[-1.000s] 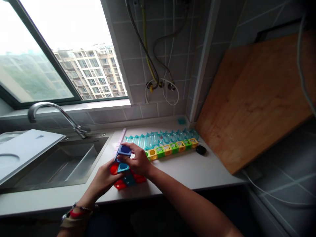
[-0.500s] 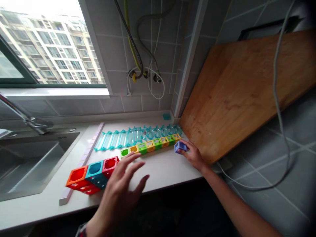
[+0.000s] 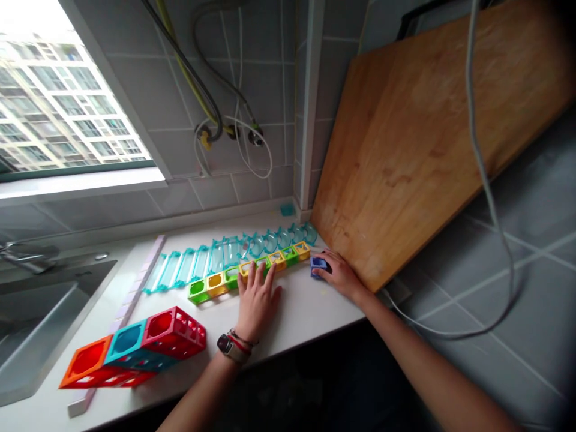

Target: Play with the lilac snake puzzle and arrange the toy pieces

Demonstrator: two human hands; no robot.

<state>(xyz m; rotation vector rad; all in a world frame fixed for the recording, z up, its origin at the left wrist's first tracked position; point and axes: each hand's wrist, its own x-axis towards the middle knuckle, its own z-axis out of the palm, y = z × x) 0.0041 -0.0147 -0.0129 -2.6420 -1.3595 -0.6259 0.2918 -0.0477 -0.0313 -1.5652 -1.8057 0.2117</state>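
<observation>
My right hand (image 3: 342, 277) is closed on a small blue-purple hollow cube (image 3: 317, 263), which rests on the counter near the right end of a row of joined green and yellow hollow cubes (image 3: 216, 283). Spread fingers of my left hand (image 3: 258, 303) lie over the middle of that row, the fingertips seeming to touch its near side. Behind the row stretches a line of clear teal track pieces (image 3: 189, 264), some rectangular, some round. Larger orange (image 3: 87, 360), blue (image 3: 127, 339) and red (image 3: 173, 330) hollow blocks stand in stacks at the left.
A pale pink strip (image 3: 130, 300) crosses the counter beside the sink (image 3: 85, 306). One teal piece (image 3: 287, 209) lies in the back corner. A large wooden board (image 3: 405, 150) leans on the right, a white cable (image 3: 477, 144) hanging before it.
The view has swung to the right. My left hand has moved from near the red block to the green and yellow row. The blue-purple cube in my right hand now sits flatter on the counter.
</observation>
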